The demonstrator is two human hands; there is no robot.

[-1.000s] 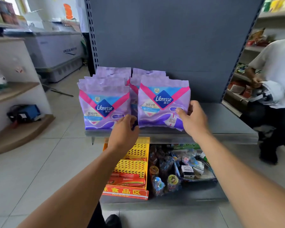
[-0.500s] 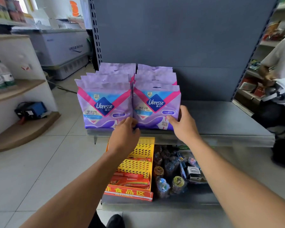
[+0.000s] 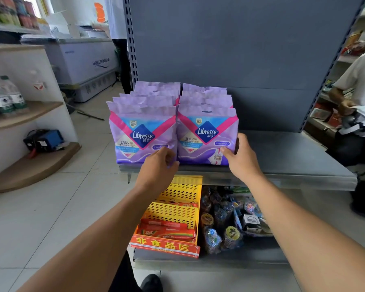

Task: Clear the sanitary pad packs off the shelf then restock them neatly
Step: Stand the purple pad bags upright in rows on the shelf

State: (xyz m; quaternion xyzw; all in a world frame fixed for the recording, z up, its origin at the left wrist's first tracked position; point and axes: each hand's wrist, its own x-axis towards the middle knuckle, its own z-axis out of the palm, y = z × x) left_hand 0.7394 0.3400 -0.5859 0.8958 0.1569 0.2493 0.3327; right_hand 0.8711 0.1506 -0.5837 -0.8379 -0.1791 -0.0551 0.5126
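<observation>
Two rows of purple Libresse sanitary pad packs stand upright on the grey metal shelf [image 3: 293, 161], at its left end. The left row's front pack [image 3: 139, 133] and the right row's front pack [image 3: 204, 131] stand side by side, edges touching. My left hand [image 3: 158, 167] reaches to the seam between the two front packs, fingers curled at their lower corners. My right hand [image 3: 240, 159] grips the lower right corner of the right front pack, thumb on its face and fingers behind its side edge.
The shelf's right half is bare. Below it sit a yellow perforated rack [image 3: 175, 209] with red packets and a heap of small wrapped goods [image 3: 230, 220]. A crouching person [image 3: 360, 106] is at the right. A wooden corner shelf with bottles [image 3: 6, 95] stands left.
The right front pack has slid left until it meets the left row. My right hand moved left with it. The camera has come closer.
</observation>
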